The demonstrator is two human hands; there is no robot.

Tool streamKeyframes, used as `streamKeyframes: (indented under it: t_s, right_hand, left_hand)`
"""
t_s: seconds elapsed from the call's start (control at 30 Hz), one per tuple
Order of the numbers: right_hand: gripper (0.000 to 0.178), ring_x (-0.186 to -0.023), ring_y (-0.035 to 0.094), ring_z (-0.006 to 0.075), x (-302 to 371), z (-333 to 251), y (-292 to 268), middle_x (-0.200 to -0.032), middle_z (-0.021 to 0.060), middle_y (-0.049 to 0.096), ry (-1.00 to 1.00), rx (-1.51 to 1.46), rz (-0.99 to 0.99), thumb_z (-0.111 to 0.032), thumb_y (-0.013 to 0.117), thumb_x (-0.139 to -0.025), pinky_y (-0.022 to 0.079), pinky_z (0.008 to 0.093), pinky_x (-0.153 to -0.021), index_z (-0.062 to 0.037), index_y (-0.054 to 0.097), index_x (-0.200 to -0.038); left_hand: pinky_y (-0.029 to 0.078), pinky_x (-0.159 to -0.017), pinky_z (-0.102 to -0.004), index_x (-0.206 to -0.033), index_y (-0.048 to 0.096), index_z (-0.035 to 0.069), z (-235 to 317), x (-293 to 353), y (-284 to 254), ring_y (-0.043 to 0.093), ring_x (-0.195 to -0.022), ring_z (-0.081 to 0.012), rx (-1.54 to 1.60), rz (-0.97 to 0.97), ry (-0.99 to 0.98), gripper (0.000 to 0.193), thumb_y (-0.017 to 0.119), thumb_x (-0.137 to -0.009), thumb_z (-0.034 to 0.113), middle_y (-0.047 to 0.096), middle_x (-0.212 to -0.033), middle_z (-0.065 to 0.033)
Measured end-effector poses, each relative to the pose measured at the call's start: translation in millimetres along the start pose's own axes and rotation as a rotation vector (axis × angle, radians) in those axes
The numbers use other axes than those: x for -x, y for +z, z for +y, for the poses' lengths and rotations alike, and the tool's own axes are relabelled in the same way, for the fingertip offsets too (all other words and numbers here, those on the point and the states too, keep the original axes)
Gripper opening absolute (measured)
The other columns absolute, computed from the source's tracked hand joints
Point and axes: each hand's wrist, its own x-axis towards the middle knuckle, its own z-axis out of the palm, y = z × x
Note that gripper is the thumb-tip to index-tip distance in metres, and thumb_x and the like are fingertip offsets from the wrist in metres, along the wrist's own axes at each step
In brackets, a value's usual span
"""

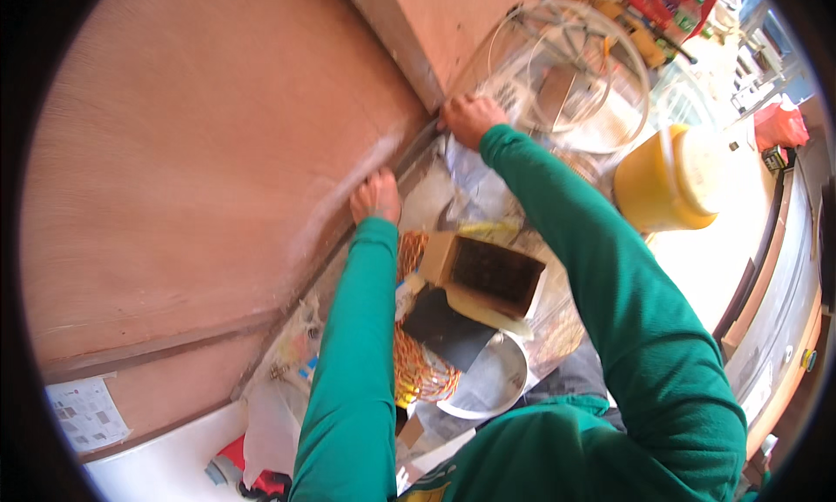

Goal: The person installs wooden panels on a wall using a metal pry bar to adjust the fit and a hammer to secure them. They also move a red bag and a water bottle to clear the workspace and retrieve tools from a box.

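Observation:
My left hand (377, 197) rests against the lower edge of a large reddish-brown panel (218, 154). Its fingers are curled in, and whatever they hold is hidden. Farther along the same edge, near the corner with a second panel (453, 23), my right hand (473, 121) is closed as well; its fingertips are out of sight. Both green-sleeved arms reach forward over clutter. Just below the right hand lies crumpled clear plastic (475, 175). A bundle of orange twisted wire (422, 367) sits beside my left forearm.
An open cardboard box (442, 256), a black sheet (446, 326) and a white round dish (496, 380) lie between my arms. On the right stands a yellow bucket (640, 184). Coiled clear tubing (640, 53) is at the back. A printed paper (87, 412) hangs at lower left.

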Motion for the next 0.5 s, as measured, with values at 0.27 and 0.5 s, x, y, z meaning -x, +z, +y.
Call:
streamKeyframes:
  t_s: [0.27,0.5]
  right_hand:
    - [0.021,-0.104,0.061,0.0330,-7,10,-40,-0.105,0.0148,0.063,-0.037,-0.118,-0.190,-0.013,0.057,-0.082,0.053,0.0440,-0.085,-0.0035,0.064,-0.101]
    - [0.024,-0.100,0.062,0.0273,-17,6,-66,-0.100,0.0115,0.063,-0.274,-0.026,0.112,-0.027,0.062,-0.085,0.055,0.0389,-0.079,-0.0071,0.067,-0.098]
  left_hand:
    - [0.054,-0.075,-0.0517,-0.100,0.065,0.009,-11,0,-18,0.068,-0.091,-0.0381,0.076,-0.099,0.009,0.024,0.068,-0.086,0.028,0.069,-0.096,-0.0191]
    - [0.053,-0.074,-0.0519,-0.100,0.060,0.008,0,1,-26,0.067,-0.085,-0.0403,0.112,-0.101,-0.083,0.028,0.065,-0.088,0.033,0.070,-0.092,-0.0174]
